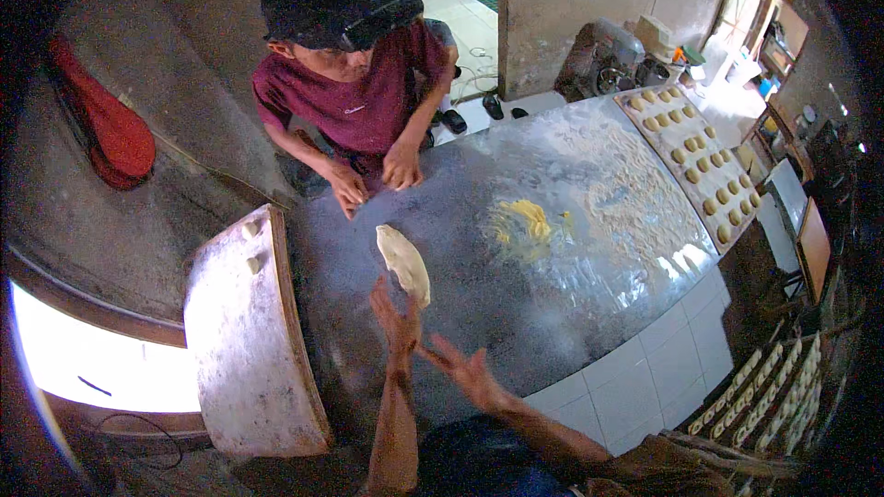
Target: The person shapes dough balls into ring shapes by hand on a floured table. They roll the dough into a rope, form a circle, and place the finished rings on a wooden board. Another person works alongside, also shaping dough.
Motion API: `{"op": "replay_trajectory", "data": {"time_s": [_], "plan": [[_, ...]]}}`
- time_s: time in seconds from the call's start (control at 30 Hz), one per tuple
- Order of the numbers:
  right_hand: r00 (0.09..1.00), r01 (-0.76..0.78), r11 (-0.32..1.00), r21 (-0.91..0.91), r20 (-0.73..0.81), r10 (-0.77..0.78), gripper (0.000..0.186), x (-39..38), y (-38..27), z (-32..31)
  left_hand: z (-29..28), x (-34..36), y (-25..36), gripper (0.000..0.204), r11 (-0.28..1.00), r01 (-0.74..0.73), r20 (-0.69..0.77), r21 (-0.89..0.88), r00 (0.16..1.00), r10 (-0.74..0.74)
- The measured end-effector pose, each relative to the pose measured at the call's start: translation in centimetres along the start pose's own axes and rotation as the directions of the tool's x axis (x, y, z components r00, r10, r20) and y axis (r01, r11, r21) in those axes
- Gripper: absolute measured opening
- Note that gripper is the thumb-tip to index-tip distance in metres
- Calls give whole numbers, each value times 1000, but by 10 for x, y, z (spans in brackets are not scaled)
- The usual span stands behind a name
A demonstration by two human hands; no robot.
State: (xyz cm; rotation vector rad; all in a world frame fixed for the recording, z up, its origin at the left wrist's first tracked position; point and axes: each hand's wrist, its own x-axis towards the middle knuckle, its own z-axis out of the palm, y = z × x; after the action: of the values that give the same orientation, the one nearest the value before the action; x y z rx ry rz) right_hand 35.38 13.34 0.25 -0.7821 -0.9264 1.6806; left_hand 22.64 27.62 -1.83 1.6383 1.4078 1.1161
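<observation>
A long, pale piece of dough [403, 262] lies lengthwise on the dark work table [460, 262], slightly left of the middle. My left hand [396, 320] is at its near end, fingers stretched out beside the dough; whether they touch it I cannot tell. Close by on the right, my right hand [468, 372] is raised over the table with its fingers apart and nothing in them. Across the table a co-worker in a dark red shirt [359, 106] leans in. Both of that person's hands [348, 189] are low at the far table edge, near the dough's far end.
On the left stands a floury board [241, 331] with two small dough pieces [252, 248]. Yellow fat or paste [527, 221] is smeared mid-table, with scattered flour [635, 179] beyond. At the far right a tray [711, 179] carries several round dough pieces. Filled racks [764, 396] stand lower right.
</observation>
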Motion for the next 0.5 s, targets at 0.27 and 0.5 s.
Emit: {"op": "replay_trajectory", "data": {"time_s": [0.27, 0.5], "plan": [[939, -327, 922, -207, -183, 292, 66, 81, 26, -106, 27, 24, -63, 32, 921, -120, -128, 371, 976, 179], [812, -580, 814, -4, 72, 579, 51, 190, 83, -134, -13, -51, 27, 40, 974, 87, 75, 208, 992, -105]]}}
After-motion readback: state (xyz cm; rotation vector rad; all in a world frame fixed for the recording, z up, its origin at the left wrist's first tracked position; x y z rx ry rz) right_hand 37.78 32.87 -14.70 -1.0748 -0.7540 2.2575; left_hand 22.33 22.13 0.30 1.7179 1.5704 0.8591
